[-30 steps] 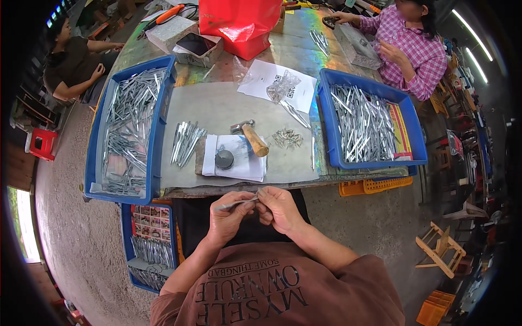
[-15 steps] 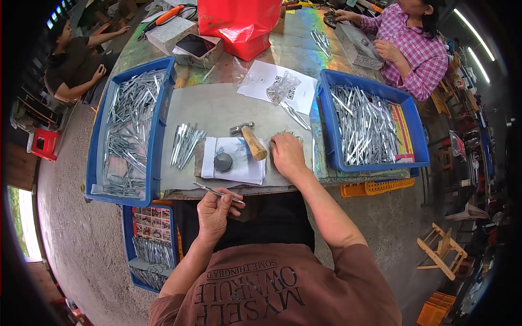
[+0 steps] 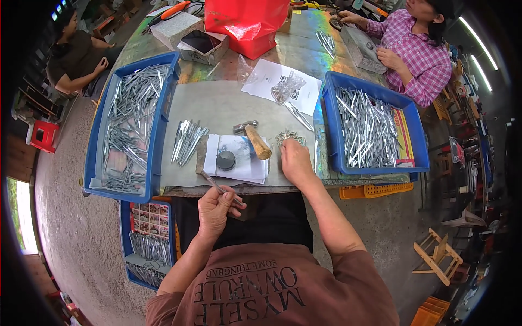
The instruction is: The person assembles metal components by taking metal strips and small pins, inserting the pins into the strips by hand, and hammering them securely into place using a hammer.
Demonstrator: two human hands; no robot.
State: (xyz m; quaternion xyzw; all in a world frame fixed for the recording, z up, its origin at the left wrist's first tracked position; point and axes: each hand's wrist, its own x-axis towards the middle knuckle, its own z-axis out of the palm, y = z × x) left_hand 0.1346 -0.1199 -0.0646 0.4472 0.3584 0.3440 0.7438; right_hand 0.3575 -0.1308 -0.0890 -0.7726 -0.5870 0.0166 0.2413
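My left hand point(image 3: 216, 209) pinches a thin metal rod point(image 3: 211, 181) just off the table's near edge, its tip slanting up to the left. To the right, my right hand point(image 3: 296, 163) has its fingers drawn together at a small heap of tiny metal pieces point(image 3: 289, 136); what they grip is too small to make out. Between the hands, a stack of white paper point(image 3: 239, 173) lies on a block, with a dark round disc point(image 3: 225, 160) on it. A hammer point(image 3: 255, 141) rests with its wooden handle over the paper. A bundle of metal rods point(image 3: 187, 142) lies left of the stack.
Blue trays of metal rods flank the work area, one left point(image 3: 91, 157) and one right point(image 3: 374, 167). Farther back are a printed sheet point(image 3: 266, 76), a phone point(image 3: 201, 41) on a box and a red bag point(image 3: 244, 27). Two people sit nearby, one far left, one far right.
My right hand has drawn slightly back from the small heap, so more of it shows, and its fingers have come together. The rod in my left hand has tilted more steeply.
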